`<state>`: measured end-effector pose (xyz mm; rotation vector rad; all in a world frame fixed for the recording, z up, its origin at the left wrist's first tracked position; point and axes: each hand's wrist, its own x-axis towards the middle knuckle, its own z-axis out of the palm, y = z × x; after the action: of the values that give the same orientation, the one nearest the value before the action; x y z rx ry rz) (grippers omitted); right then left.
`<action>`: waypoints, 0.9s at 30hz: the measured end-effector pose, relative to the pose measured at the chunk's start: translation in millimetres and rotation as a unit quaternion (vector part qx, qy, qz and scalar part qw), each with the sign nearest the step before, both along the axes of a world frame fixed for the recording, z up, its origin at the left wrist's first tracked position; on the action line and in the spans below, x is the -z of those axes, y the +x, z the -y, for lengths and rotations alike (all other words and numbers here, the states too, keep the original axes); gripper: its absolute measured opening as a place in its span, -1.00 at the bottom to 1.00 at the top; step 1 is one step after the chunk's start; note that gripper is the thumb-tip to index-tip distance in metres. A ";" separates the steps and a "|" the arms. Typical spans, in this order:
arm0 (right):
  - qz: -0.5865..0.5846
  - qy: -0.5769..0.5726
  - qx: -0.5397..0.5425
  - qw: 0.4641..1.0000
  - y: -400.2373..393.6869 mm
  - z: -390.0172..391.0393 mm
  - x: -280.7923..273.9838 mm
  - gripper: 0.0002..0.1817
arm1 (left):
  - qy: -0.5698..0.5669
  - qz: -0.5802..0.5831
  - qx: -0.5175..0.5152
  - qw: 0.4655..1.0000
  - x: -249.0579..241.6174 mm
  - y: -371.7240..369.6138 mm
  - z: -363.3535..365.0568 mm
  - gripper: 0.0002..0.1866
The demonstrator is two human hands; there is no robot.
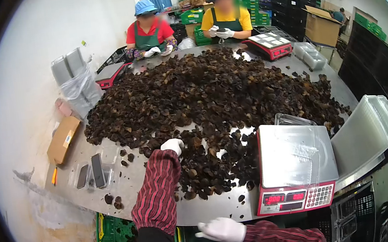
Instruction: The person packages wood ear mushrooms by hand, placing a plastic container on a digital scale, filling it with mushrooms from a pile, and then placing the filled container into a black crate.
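Note:
A broad heap of dark brown, curled pieces that look like wood ear mushrooms (209, 83) covers the metal table. My left hand (173, 146), in a white glove, reaches into the near left side of the heap; its fingers are hidden from me. Below the table's front edge is my right hand (223, 230), also white-gloved, with fingers stretched out and nothing in it. The red and white scale (296, 157) stands to the right, a clear plastic tray or lid (312, 167) on its plate. Its red display shows zeros.
Stacked clear trays (369, 127) lean at the right edge. On the left lie a cardboard box (63, 139) and a dark phone-like object (97, 170). A green crate (116, 237) sits below. Two gloved co-workers stand across the table, near other scales (269, 45).

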<state>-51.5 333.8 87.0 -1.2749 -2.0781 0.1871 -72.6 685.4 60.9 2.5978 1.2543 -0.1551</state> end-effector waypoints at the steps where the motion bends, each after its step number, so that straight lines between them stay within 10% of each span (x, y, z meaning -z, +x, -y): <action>1: -0.061 0.066 0.004 0.996 -11.4 -10.5 -8.8 -0.64 | -0.022 -0.024 -0.003 0.999 -12.7 4.6 4.1 -0.66; 5: -0.268 0.051 -0.052 0.961 -37.2 -37.7 -37.4 -0.63 | -0.042 -0.015 -0.033 0.998 -12.6 5.7 1.8 -0.60; 12: -0.269 -0.048 -0.011 0.962 -30.9 -48.8 -53.6 -0.72 | -0.026 0.017 -0.069 0.997 0.9 2.7 4.2 -0.63; 21: -0.011 0.080 -0.028 0.996 -17.1 -41.2 -75.2 -0.81 | -0.006 -0.031 -0.056 0.998 -6.3 13.7 10.8 -0.63; 27: -0.178 0.163 -0.181 0.953 -24.8 -20.7 -98.1 -0.85 | 0.155 0.296 -0.153 0.930 1.2 9.2 5.6 -0.59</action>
<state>-76.3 354.5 185.1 -0.6047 -1.9096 0.2077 -63.5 679.9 59.7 2.3413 1.4903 0.8812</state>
